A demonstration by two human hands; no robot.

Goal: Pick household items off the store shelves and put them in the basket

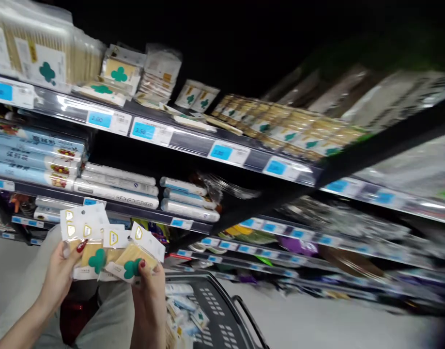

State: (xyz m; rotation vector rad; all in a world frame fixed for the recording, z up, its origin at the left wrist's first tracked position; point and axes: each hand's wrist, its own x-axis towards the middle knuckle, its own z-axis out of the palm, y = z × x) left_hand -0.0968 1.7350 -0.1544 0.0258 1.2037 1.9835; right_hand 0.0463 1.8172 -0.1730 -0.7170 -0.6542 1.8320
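Observation:
Several flat packets of what look like toothpicks are fanned out between my hands, each with a white hang-hole header and a green clover mark. My left hand (58,276) pinches the left packets (87,245) with the thumb on top. At the other side of the fan, my right hand (151,286) grips the right packets (140,252), its thumb pressed on the front. Fingers behind the packets are hidden. The packets overlap in the middle, so their exact number cannot be made out.
Above the hands, a shelf carries similar clover-marked packs (120,72) and a row of small packs (280,126). Wrapped rolls (116,191) lie on the shelf below. A dark grey basket (222,310) holding packets stands at lower right. A dark diagonal post (327,169) divides the shelving.

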